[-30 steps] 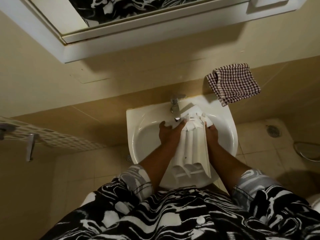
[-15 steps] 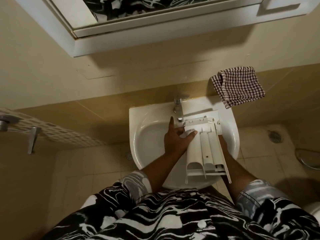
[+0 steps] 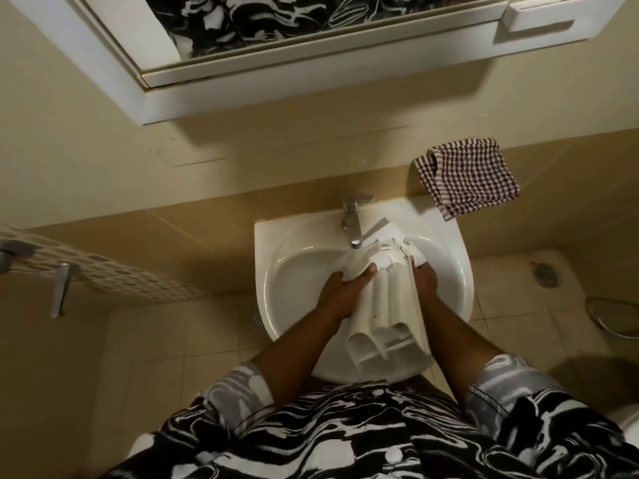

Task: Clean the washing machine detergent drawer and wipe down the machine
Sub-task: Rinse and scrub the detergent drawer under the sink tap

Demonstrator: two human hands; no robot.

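The white plastic detergent drawer lies lengthwise in the white sink, its far end under the chrome tap. My left hand grips the drawer's left side near the far end, thumb on top. My right hand holds the right edge, fingers mostly hidden behind the drawer. The drawer is tilted, underside or side partly toward me.
A brown-and-white checked cloth lies on the ledge behind the sink at the right. A mirrored cabinet hangs above. A perforated white rack is at the left, a floor drain at the right.
Half a second ago the drawer lay flat, open side up, with my left fingers stretched toward the tap. Now it is turned and tilted, and my left hand grips it.
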